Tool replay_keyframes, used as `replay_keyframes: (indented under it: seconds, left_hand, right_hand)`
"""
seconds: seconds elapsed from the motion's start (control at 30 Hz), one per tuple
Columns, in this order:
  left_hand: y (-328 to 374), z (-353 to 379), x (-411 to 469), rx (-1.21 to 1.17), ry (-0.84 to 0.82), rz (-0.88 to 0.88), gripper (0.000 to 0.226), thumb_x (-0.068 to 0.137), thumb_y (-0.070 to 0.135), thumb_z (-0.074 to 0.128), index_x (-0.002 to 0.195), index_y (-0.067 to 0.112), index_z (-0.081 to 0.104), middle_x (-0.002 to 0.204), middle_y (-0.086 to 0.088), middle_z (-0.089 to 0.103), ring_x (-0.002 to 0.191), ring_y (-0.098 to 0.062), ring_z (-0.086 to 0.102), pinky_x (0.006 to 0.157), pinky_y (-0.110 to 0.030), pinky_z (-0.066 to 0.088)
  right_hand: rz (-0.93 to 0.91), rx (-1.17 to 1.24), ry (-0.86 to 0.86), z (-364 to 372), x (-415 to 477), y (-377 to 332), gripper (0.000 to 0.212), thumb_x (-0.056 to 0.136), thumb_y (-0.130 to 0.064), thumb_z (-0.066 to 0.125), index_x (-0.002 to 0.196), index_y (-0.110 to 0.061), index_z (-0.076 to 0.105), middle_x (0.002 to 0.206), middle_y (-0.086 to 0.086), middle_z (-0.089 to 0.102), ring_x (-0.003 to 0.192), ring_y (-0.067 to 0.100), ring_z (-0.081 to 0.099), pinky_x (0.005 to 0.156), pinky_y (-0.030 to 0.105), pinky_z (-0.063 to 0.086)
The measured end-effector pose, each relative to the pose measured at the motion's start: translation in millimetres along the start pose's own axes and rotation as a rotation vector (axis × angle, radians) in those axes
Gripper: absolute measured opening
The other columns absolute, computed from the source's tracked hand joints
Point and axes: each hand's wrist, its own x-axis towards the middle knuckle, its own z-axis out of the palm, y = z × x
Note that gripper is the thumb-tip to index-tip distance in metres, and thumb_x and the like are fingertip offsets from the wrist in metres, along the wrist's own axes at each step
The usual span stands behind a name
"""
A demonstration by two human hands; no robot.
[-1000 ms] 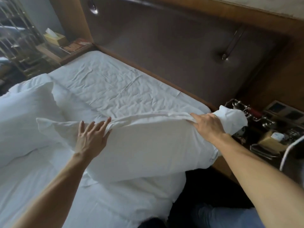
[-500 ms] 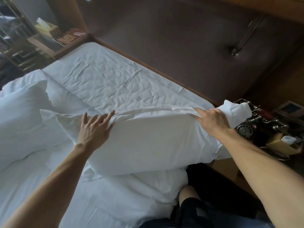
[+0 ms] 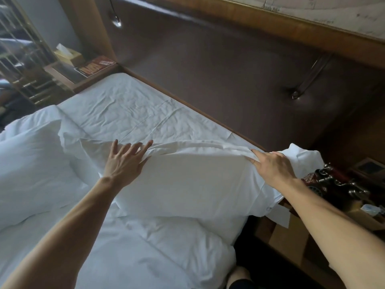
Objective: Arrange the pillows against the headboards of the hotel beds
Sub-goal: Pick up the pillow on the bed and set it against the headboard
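A white pillow (image 3: 193,184) lies across the bed near the right side, its top edge raised. My left hand (image 3: 125,161) rests on its upper left edge with fingers spread and straight. My right hand (image 3: 273,165) grips the upper right edge, fingers curled into the fabric. The pillow's right corner (image 3: 302,157) hangs past the mattress edge. The dark padded headboard (image 3: 218,69) stands beyond a strip of bare wrinkled sheet (image 3: 135,113). A second white pillow (image 3: 31,159) lies at the left.
A bedside shelf (image 3: 68,76) at the far left holds a tissue box (image 3: 66,55) and a booklet. At the right, a nightstand carries an old-style telephone (image 3: 333,182) and a box. Reading lamps (image 3: 295,94) stick out of the headboard. A white duvet (image 3: 145,247) covers the near bed.
Both hands and the pillow have shifted slightly toward the headboard. The grip of the right hand and the flat left hand are unchanged.
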Motion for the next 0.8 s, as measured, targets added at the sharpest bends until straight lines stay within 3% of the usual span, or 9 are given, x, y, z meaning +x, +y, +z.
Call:
replay_keyframes:
  seconds: [0.13,0.23,0.33,0.5,0.6,0.73,0.8]
  left_hand:
    - [-8,5,54,0.05,-0.019,0.01,0.055,0.104,0.052,0.028,0.156,0.034,0.033,0.119,0.0,0.066,0.112,-0.029,0.063,0.114,-0.065,0.021]
    - [-10,9,100,0.088,-0.028,0.032,0.057,0.103,0.05,0.039,0.157,0.034,0.032,0.116,0.0,0.067,0.113,-0.028,0.063,0.116,-0.065,0.017]
    - [-8,13,151,0.151,-0.001,0.086,0.062,0.099,0.048,0.049,0.157,0.033,0.032,0.113,0.0,0.068,0.111,-0.029,0.064,0.12,-0.06,0.007]
    - [5,26,245,0.186,0.016,0.139,0.057,0.1,0.05,0.047,0.154,0.033,0.038,0.114,-0.001,0.07,0.111,-0.03,0.064,0.116,-0.053,-0.016]
    - [22,38,306,0.191,0.036,0.187,0.052,0.104,0.053,0.034,0.151,0.032,0.045,0.115,-0.003,0.072,0.111,-0.034,0.065,0.117,-0.056,-0.016]
    - [53,59,368,0.175,-0.022,0.199,0.05,0.1,0.046,0.049,0.147,0.029,0.049,0.123,-0.008,0.07,0.117,-0.036,0.062,0.117,-0.06,-0.012]
    - [77,77,391,0.122,-0.061,0.127,0.052,0.102,0.042,0.048,0.152,0.031,0.042,0.142,-0.008,0.059,0.134,-0.037,0.05,0.12,-0.065,-0.005]
  right_hand:
    - [0.04,0.016,-0.08,3,28,16,0.05,0.101,-0.049,0.046,0.13,-0.013,0.064,0.086,0.018,0.074,0.079,0.044,0.068,0.075,0.046,0.052]
    - [0.062,0.005,-0.129,9,49,30,0.047,0.104,-0.05,0.04,0.13,-0.016,0.062,0.091,0.017,0.075,0.084,0.042,0.069,0.074,0.044,0.051]
    - [0.09,0.023,-0.158,13,66,43,0.044,0.105,-0.048,0.038,0.119,-0.014,0.062,0.09,0.016,0.074,0.084,0.042,0.069,0.073,0.044,0.05]
    - [0.145,0.027,-0.168,28,94,74,0.043,0.105,-0.047,0.039,0.098,-0.011,0.06,0.078,0.016,0.072,0.075,0.042,0.068,0.065,0.042,0.046]
    - [0.186,0.045,-0.136,36,112,97,0.04,0.105,-0.045,0.044,0.084,-0.012,0.054,0.068,0.016,0.068,0.066,0.04,0.067,0.06,0.04,0.043]
    - [0.244,0.049,-0.127,55,133,128,0.043,0.105,-0.048,0.039,0.077,-0.016,0.045,0.063,0.012,0.064,0.059,0.035,0.064,0.058,0.039,0.046]
    - [0.298,0.059,-0.088,72,143,147,0.046,0.105,-0.046,0.036,0.078,-0.012,0.052,0.067,0.011,0.066,0.062,0.036,0.064,0.059,0.04,0.047]
